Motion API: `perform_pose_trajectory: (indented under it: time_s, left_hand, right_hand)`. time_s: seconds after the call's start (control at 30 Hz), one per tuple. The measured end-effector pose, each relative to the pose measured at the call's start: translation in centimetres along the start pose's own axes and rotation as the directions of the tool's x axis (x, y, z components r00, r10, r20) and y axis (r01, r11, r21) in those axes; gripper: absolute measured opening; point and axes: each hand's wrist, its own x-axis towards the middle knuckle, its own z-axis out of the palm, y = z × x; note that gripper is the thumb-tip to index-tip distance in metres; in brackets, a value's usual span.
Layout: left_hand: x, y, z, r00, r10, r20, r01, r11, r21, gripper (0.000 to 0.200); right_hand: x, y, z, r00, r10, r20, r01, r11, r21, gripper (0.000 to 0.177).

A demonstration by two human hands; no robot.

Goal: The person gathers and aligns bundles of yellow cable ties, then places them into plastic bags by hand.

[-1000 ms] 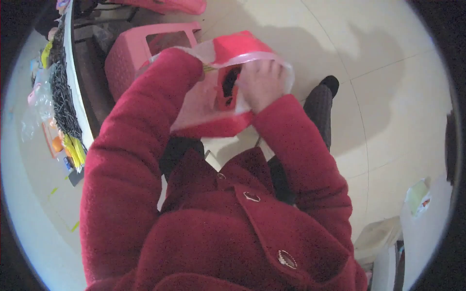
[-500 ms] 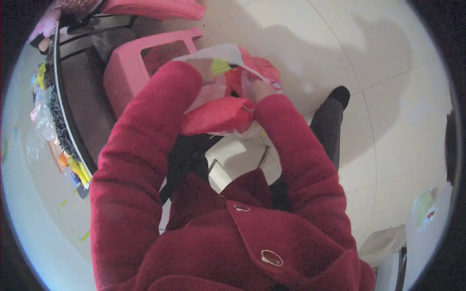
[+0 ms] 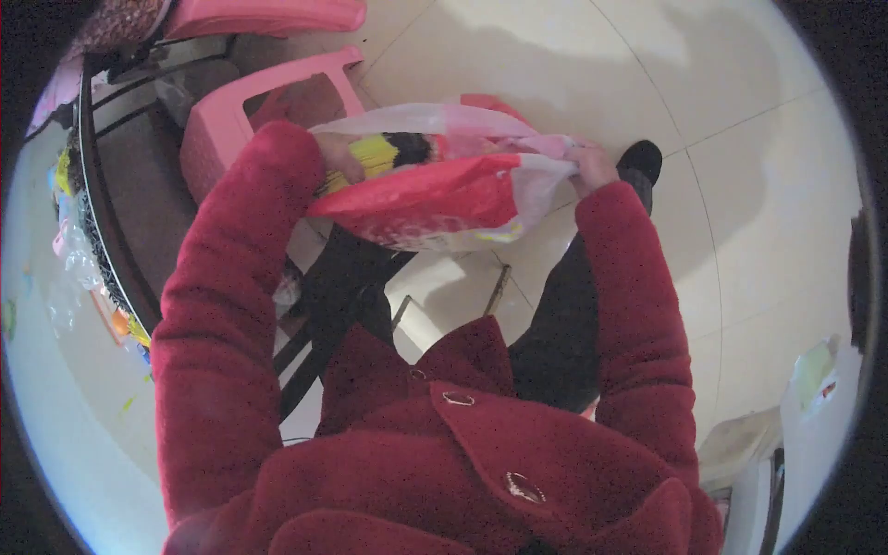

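A red and white plastic bag (image 3: 435, 199) is stretched between my hands above my knees, its mouth open toward me. My right hand (image 3: 594, 168) pinches the bag's rim at its right end. My left hand (image 3: 340, 157) is at the left side of the opening, its fingers curled against a yellow bundle of thin strands (image 3: 375, 157). A black part (image 3: 410, 148) shows at the bundle's right end, inside the bag. Some left-hand fingers are hidden by the sleeve and the bag.
A pink plastic stool (image 3: 217, 120) stands just beyond my left forearm, with another pink plastic piece (image 3: 268, 17) behind it. At the left is a dark-edged table (image 3: 116, 250) with yellow bundles and clear plastic wrapping near it. Pale floor tiles (image 3: 740, 231) spread to the right.
My hands have moved apart, the right one going rightward, and the bag is pulled wider. More of the yellow and black bundle shows in its opening. My right leg has shifted.
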Motion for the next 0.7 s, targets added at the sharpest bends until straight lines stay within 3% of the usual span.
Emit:
perform_pose_trajectory:
  time_s: [0.07,0.1,0.13,0.17,0.2,0.23,0.27,0.3,0.33,0.4,0.43,0.5,0.53,0.57,0.6,0.63,0.7]
  left_hand:
    - [-1.1,3.3,0.4,0.98,0.198,-0.006,-0.19,0.95,0.248,0.067]
    - [-1.8,4.7,0.9,0.946,0.322,0.022,-0.304,0.865,0.399,0.077]
    - [-0.8,3.4,1.1,0.938,0.346,-0.013,-0.332,0.91,0.248,0.073]
    - [0.3,2.5,1.1,0.921,0.379,-0.091,-0.385,0.921,-0.059,0.065]
    - [1.4,1.6,1.2,0.908,0.384,-0.169,-0.419,0.835,-0.357,0.057]
    - [2.4,1.3,2.0,0.898,0.404,-0.171,-0.439,0.806,-0.397,0.056]
    - [3.3,0.7,2.7,0.884,0.432,-0.18,-0.462,0.746,-0.479,0.053]
    - [4.2,0.1,3.5,0.87,0.455,-0.19,-0.477,0.678,-0.559,0.051]
    - [3.6,0.8,3.4,0.9,0.398,-0.18,-0.434,0.775,-0.459,0.056]
    - [2.4,1.7,3.9,0.966,0.144,-0.215,-0.151,0.988,-0.016,0.078]
    - [1.9,2.2,4.5,0.961,0.149,-0.234,-0.155,0.988,-0.008,0.079]
    - [0.6,3.6,5.4,0.929,0.185,-0.321,-0.177,0.983,0.056,0.083]
    - [0.1,3.8,5.6,0.921,0.195,-0.338,-0.159,0.978,0.134,0.083]
    - [-0.4,3.9,5.7,0.903,0.223,-0.366,-0.117,0.95,0.29,0.082]
    - [-0.9,4.1,6.0,0.887,0.254,-0.386,-0.068,0.898,0.434,0.081]
    - [-1.7,4.8,6.5,0.881,0.27,-0.387,-0.04,0.859,0.51,0.074]
    - [-3.4,6.5,7.3,0.853,0.358,-0.381,0.081,0.629,0.773,0.046]
  right_hand:
    - [1.8,0.6,-2.4,0.998,-0.028,-0.065,0.036,0.992,0.124,0.023]
    - [2.4,1.1,-3.5,0.993,-0.036,-0.109,0.058,0.978,0.202,0.025]
    - [1.9,0.6,-3.8,0.989,-0.032,-0.143,0.056,0.984,0.17,0.022]
    - [1.5,-0.3,-4.2,0.976,-0.031,-0.215,0.055,0.993,0.108,0.017]
    - [0.9,-1.0,-4.7,0.957,-0.031,-0.289,0.047,0.998,0.048,0.014]
    - [3.4,2.0,-6.2,0.942,-0.173,-0.288,0.096,0.96,-0.262,0.012]
    - [6.0,5.1,-7.3,0.9,-0.407,-0.157,0.143,0.616,-0.775,0.008]
    - [8.7,8.4,-8.3,0.853,-0.515,0.084,0.12,0.038,-0.992,0.005]
    - [5.3,4.8,-6.5,0.88,-0.474,0.032,0.133,0.18,-0.975,0.006]
    - [-2.0,-3.2,-2.0,0.968,-0.236,-0.089,0.099,0.679,-0.727,0.013]
    - [-3.5,-4.6,-0.5,0.955,-0.291,-0.049,0.128,0.559,-0.819,0.019]
    - [-6.3,-7.8,2.2,0.871,-0.46,0.171,0.186,-0.012,-0.982,0.048]
    - [-7.1,-8.1,4.8,0.831,-0.468,0.301,0.342,0.002,-0.94,0.04]
    - [-8.0,-8.4,7.4,0.693,-0.49,0.529,0.619,0.028,-0.785,0.029]
    - [-9.0,-8.6,10.0,0.492,-0.516,0.701,0.834,0.049,-0.55,0.029]
    - [-9.7,-7.6,10.4,0.562,-0.433,0.704,0.804,0.086,-0.589,0.025]
    - [-11.1,-5.6,11.2,0.762,-0.073,0.644,0.646,0.162,-0.746,0.019]
